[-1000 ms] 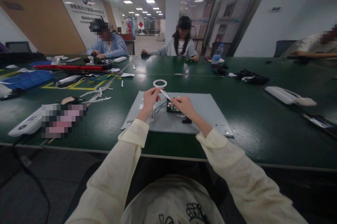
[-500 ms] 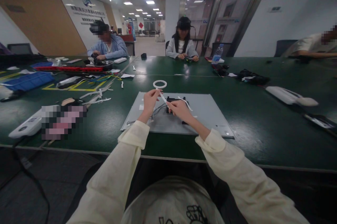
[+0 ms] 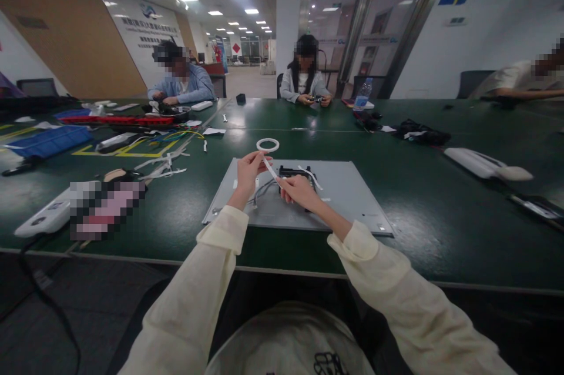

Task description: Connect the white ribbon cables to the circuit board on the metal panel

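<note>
A short white strip of tape (image 3: 270, 169) is stretched slantwise between my two hands. My left hand (image 3: 249, 174) pinches its upper end, and my right hand (image 3: 300, 191) grips the lower end with fingers curled. Both hands are above a flat grey panel (image 3: 352, 201) lying on the table. Fixed around the panel's middle is a black part (image 3: 288, 171), partly hidden by my right hand. Grey cables (image 3: 261, 190) run from it toward the left. Another white strip (image 3: 312, 177) sticks up beside the black part. Just beyond the panel lies a white tape roll (image 3: 268, 144).
On the left are a white power strip (image 3: 55, 210), scrap strips (image 3: 165, 169) and a blue tray (image 3: 50, 143). At right lie a white elongated device (image 3: 473, 162) and dark cloth-like items (image 3: 420, 131). Across the green table (image 3: 440, 204), co-workers sit near a water bottle (image 3: 363, 94).
The view has tipped up slightly, so the table sits a little lower in it. My hands still hold the strip, with only a small shift in position.
</note>
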### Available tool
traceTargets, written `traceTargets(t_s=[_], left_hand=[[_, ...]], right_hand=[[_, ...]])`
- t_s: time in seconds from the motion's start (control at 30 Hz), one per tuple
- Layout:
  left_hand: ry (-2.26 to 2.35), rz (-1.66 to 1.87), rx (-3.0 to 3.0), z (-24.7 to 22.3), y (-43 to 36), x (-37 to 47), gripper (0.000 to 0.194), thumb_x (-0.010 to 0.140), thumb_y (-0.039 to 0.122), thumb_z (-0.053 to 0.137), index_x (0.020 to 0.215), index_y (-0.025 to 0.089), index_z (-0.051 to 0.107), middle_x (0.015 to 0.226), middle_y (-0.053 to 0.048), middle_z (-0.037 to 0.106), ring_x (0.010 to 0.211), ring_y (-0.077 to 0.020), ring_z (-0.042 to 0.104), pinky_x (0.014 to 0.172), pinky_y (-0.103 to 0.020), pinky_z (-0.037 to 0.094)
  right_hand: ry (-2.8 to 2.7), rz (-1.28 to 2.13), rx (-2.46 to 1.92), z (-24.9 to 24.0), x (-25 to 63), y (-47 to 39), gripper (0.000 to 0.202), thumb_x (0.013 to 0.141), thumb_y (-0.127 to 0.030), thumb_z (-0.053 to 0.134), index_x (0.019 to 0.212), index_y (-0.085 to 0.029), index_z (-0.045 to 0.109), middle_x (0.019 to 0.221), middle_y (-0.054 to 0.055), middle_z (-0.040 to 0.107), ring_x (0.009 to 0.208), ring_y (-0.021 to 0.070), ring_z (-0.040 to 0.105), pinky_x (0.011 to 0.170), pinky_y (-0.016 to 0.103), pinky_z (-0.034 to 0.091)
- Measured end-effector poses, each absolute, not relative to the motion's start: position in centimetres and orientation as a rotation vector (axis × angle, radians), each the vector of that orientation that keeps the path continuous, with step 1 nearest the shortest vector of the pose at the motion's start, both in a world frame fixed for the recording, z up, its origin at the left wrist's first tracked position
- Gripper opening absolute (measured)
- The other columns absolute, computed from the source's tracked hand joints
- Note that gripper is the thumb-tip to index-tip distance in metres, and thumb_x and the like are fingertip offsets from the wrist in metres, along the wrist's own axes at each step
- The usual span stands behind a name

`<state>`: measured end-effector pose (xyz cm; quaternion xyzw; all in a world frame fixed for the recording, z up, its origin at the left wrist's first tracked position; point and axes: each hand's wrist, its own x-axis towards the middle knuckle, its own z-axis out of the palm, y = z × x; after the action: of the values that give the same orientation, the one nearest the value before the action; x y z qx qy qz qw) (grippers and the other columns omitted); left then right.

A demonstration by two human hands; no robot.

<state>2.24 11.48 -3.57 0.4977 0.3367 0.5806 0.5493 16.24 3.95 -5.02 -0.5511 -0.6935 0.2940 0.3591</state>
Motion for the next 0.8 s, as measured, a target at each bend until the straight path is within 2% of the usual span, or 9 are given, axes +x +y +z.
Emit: traceTargets(t_s=[0.1, 0.23, 0.3, 0.47, 0.63, 0.8], left_hand=[[0.803, 1.380, 1.188, -3.5, 11.5, 2.2, 0.030, 0.071, 0.036, 0.062, 0.088, 0.011, 0.065, 0.077, -0.008, 0.069, 0.058, -0.0107, 0.062, 0.059, -0.024, 0.051], [0.812, 1.364, 1.309, -3.8, 11.4, 2.4, 0.030, 0.072, 0.038, 0.062, 0.087, 0.012, 0.066, 0.075, -0.006, 0.068, 0.055, -0.0117, 0.061, 0.054, -0.024, 0.051], [0.832, 1.345, 1.408, -3.9, 11.3, 2.6, 0.030, 0.072, 0.038, 0.061, 0.087, 0.012, 0.067, 0.073, -0.006, 0.068, 0.054, -0.0127, 0.061, 0.052, -0.025, 0.051], [0.851, 1.340, 1.543, -4.1, 11.1, 2.7, 0.033, 0.074, 0.041, 0.059, 0.089, 0.013, 0.067, 0.076, -0.006, 0.068, 0.057, -0.0142, 0.063, 0.054, -0.026, 0.053], [0.871, 1.364, 1.522, -4.2, 11.1, 2.8, 0.037, 0.077, 0.046, 0.056, 0.095, 0.014, 0.065, 0.082, -0.008, 0.068, 0.063, -0.0150, 0.064, 0.054, -0.024, 0.053], [0.860, 1.350, 1.366, -3.9, 11.1, 2.7, 0.051, 0.078, 0.050, 0.055, 0.119, 0.020, 0.051, 0.104, -0.010, 0.065, 0.067, -0.0146, 0.065, 0.053, -0.023, 0.052]], right_hand=[[-1.754, 0.778, -1.393, -5.0, 16.2, 3.9, 0.053, 0.087, -0.053, 0.038, 0.058, -0.013, 0.057, 0.048, 0.001, 0.055, 0.041, 0.0075, 0.049, 0.048, 0.018, 0.037], [-1.724, 0.826, -1.244, -4.9, 15.8, 3.9, 0.042, 0.085, -0.051, 0.043, 0.078, -0.014, 0.063, 0.075, 0.004, 0.065, 0.061, 0.0105, 0.059, 0.050, 0.018, 0.041], [-1.696, 0.927, -1.169, -4.9, 15.5, 3.9, 0.040, 0.085, -0.050, 0.045, 0.082, -0.014, 0.063, 0.080, 0.005, 0.066, 0.066, 0.0117, 0.061, 0.051, 0.018, 0.043], [-1.542, 1.147, -1.169, -5.3, 15.2, 4.2, 0.040, 0.084, -0.046, 0.045, 0.085, -0.010, 0.063, 0.060, 0.004, 0.062, 0.047, 0.0103, 0.056, 0.042, 0.017, 0.037], [-1.490, 1.169, -1.161, -4.7, 15.2, 3.9, 0.041, 0.083, -0.045, 0.046, 0.090, -0.008, 0.064, 0.057, 0.004, 0.061, 0.043, 0.0075, 0.053, 0.042, 0.016, 0.034], [-1.546, 1.184, -1.114, -3.8, 14.9, 3.2, 0.044, 0.082, -0.047, 0.046, 0.093, -0.009, 0.064, 0.056, 0.002, 0.061, 0.043, 0.0073, 0.052, 0.042, 0.016, 0.035]])
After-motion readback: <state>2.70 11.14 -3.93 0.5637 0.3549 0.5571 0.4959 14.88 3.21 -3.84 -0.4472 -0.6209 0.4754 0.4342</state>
